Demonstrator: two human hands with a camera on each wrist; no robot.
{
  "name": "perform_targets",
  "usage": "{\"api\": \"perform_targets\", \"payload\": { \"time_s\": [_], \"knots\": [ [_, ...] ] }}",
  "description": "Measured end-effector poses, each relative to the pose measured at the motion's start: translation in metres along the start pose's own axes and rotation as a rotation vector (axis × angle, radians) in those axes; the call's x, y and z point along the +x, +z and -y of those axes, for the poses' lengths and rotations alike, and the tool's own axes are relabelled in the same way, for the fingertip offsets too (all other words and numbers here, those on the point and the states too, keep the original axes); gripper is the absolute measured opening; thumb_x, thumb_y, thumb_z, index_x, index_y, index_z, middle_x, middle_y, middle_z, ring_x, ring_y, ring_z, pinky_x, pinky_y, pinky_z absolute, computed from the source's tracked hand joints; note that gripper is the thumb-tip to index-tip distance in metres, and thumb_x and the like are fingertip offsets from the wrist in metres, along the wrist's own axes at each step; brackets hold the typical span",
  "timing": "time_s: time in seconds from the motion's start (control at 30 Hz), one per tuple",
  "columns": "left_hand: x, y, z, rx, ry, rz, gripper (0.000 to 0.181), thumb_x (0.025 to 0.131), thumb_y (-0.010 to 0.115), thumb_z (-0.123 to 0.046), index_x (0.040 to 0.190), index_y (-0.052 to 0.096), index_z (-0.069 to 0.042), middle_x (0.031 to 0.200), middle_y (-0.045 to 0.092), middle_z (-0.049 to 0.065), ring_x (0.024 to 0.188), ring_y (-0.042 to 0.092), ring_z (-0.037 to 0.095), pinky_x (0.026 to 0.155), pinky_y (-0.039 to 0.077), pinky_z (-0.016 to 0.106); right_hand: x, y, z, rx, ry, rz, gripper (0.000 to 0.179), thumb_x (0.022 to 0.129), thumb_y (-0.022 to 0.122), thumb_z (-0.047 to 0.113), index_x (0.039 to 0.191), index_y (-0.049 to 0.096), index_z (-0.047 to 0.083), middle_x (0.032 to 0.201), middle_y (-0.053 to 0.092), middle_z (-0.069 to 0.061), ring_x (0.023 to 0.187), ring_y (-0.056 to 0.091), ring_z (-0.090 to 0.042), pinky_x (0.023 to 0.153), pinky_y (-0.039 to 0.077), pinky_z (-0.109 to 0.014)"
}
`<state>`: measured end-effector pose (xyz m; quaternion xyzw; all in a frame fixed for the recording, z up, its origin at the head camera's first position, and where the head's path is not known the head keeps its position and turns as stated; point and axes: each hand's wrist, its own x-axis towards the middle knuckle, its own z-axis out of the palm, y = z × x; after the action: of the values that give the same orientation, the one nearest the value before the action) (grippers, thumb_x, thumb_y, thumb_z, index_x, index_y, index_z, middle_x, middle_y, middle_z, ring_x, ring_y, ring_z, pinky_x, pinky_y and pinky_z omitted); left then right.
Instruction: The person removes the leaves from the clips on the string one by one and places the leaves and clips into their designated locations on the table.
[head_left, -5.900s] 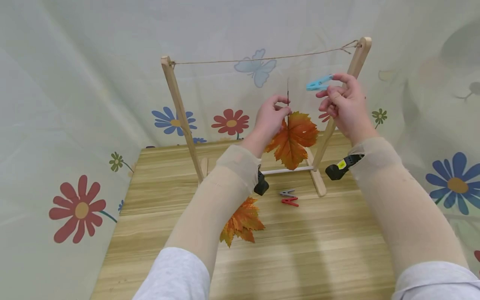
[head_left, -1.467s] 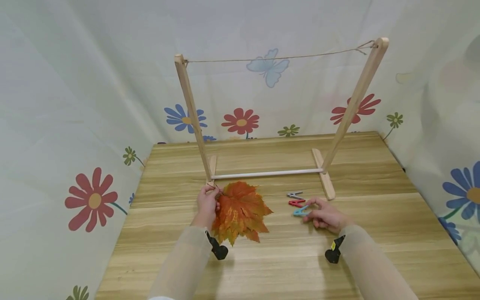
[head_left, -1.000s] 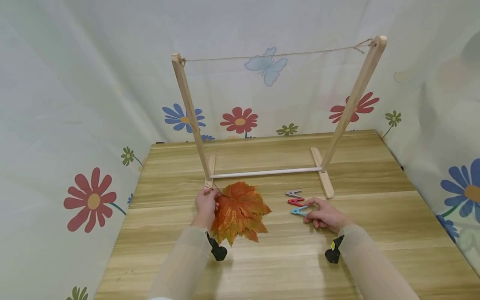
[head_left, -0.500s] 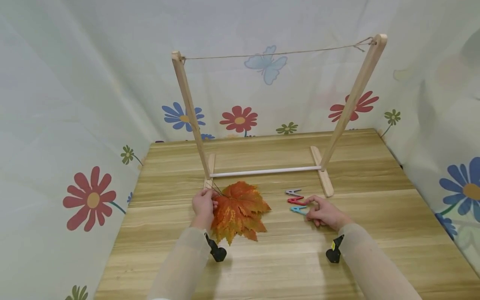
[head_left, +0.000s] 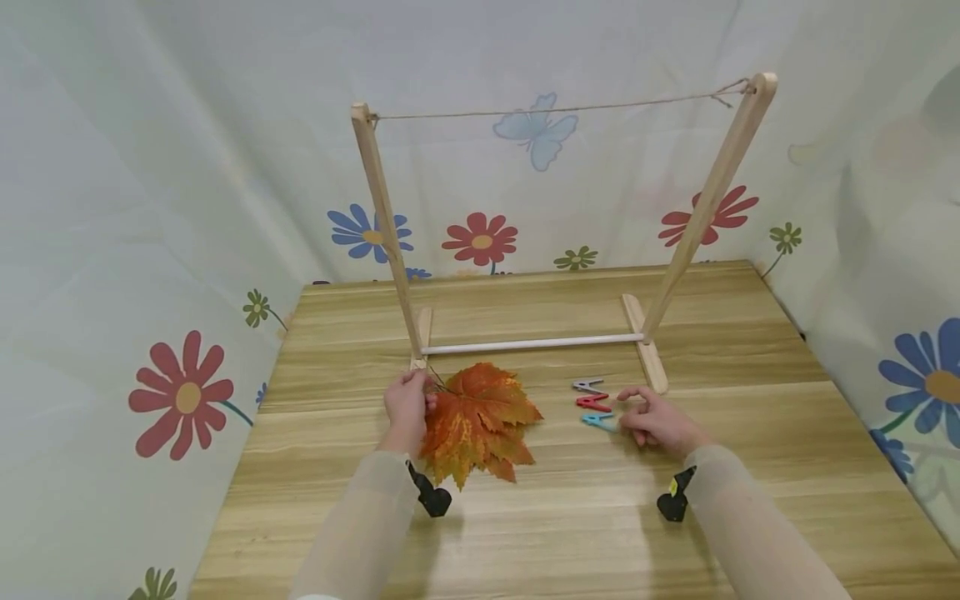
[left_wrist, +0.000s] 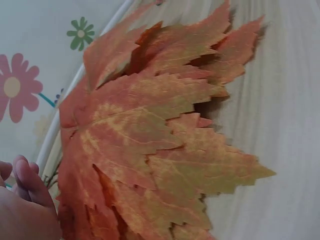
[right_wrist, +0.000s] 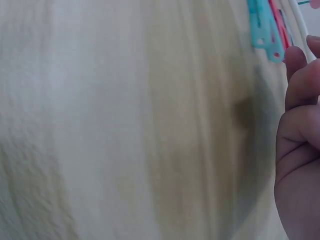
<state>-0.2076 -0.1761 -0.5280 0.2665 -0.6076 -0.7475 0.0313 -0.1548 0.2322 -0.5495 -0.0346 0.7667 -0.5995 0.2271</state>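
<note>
In the head view, the orange-red artificial maple leaves point(head_left: 483, 417) lie stacked on the table, thin dark stems pointing to the back left. Close beside those stems is my left hand point(head_left: 406, 410), fingers loosely bent; the left wrist view shows a gap between its digits point(left_wrist: 31, 182) at the leaf edge. My right hand point(head_left: 660, 423) hovers low with bent, parted fingers and nothing in them. Just left of its fingertips, a light blue clothespin point(head_left: 597, 421) lies on the wood, with a red clothespin point(head_left: 593, 402) and a grey clothespin point(head_left: 588, 385) lined up behind it.
Behind the leaves and clothespins stands a wooden frame point(head_left: 705, 204) with a white lower bar point(head_left: 532, 342). A thin twine point(head_left: 480, 113) runs between its two post tops. Flower-printed cloth surrounds the wood-grain table point(head_left: 555, 533) at the back and sides.
Earlier my left hand held a leaf up by its stem near the twine; that leaf now rests on the stack. My right hand has set the blue clothespin down and drawn slightly right.
</note>
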Motion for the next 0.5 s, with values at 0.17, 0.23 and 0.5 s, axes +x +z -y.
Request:
{"api": "perform_targets", "payload": {
  "time_s": [0.17,0.23,0.5],
  "knots": [
    [-0.002,0.002,-0.017,-0.039,0.005,0.038,0.028,0.091,0.058,-0.013,0.114,0.052,0.001,0.096,0.065,0.021,0.041,0.049,0.011,0.04,0.043,0.021,-0.002,-0.011,0.012,0.028,-0.018,-0.015,0.046,0.091,0.055,0.002,0.129,0.03,-0.005,0.069,0.057,-0.01,0.049,0.047,-0.01,0.046,0.041,-0.023],
    [-0.006,0.003,-0.027,-0.045,0.005,0.046,0.028,0.091,0.058,-0.01,0.114,0.05,0.003,0.098,0.065,0.023,0.04,0.049,0.011,0.039,0.043,0.021,-0.004,-0.015,0.016,0.032,-0.032,-0.032,0.044,0.091,0.053,0.0,0.129,0.03,-0.006,0.075,0.06,-0.015,0.05,0.049,-0.01,0.047,0.042,-0.023],
    [-0.009,0.002,-0.053,-0.036,0.033,0.092,0.034,0.091,0.057,-0.008,0.121,0.047,0.003,0.103,0.065,0.024,0.04,0.051,0.012,0.04,0.045,0.022,-0.008,-0.038,0.038,0.017,-0.05,-0.092,0.038,0.092,0.056,0.006,0.123,0.034,0.001,0.081,0.061,-0.016,0.053,0.05,-0.012,0.046,0.04,-0.024]
  ]
}}
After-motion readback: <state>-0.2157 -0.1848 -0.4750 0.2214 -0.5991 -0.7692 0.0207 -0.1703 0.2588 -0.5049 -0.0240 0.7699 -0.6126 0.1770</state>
